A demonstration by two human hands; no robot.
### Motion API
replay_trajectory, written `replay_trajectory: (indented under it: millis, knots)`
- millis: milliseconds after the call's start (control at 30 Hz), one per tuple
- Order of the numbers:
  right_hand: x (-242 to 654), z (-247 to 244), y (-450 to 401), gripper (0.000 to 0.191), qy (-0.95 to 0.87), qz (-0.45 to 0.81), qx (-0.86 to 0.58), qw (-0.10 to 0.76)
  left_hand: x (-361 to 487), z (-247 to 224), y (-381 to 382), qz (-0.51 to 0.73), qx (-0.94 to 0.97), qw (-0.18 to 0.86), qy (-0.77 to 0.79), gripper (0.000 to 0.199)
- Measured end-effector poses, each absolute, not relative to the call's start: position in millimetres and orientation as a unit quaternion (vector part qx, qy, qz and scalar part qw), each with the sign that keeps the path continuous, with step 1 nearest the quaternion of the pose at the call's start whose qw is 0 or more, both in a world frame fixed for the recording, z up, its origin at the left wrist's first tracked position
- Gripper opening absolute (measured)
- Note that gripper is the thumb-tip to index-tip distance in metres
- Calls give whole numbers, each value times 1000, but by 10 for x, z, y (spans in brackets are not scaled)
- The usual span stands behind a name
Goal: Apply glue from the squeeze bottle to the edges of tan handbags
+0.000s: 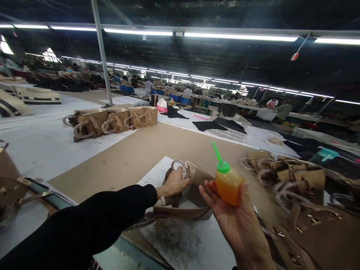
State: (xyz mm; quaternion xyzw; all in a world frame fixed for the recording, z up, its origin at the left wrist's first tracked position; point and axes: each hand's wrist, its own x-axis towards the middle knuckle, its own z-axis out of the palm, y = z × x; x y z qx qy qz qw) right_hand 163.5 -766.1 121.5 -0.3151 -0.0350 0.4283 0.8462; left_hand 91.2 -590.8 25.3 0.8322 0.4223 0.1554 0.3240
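Observation:
My right hand holds up a squeeze bottle of orange liquid, its green nozzle pointing up and to the left. The fingers cup the bottle's round body. In front of me a brown handbag stands on white paper with its top open. My left hand reaches over the bag, fingers closed on its pale lining near the far left edge. A plastic-wrapped handle rises just behind those fingers. What the left fingertips press on inside the bag is partly hidden.
Finished-looking brown handbags stand in a row at the back left. More handbags crowd the right side, and one bag is at the left edge. Black cut pieces lie farther off. A metal post rises from the table.

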Motion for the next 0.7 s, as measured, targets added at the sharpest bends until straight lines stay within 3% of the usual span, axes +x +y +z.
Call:
replay_trajectory:
  millis: [100, 233, 300, 700]
  knots:
    - [1625, 1216, -7646, 53, -38, 428, -310, 848, 915, 304, -5857, 173, 834, 314, 419, 65]
    - [1625, 1225, -7652, 54, -33, 427, -310, 849, 891, 341, -5819, 175, 841, 338, 383, 31]
    - [1625, 1227, -7668, 53, -32, 428, -310, 848, 864, 333, -5826, 178, 844, 352, 364, 22]
    - [1591, 1202, -7842, 43, -41, 436, -295, 849, 664, 537, -5764, 131, 849, 441, 260, 17]
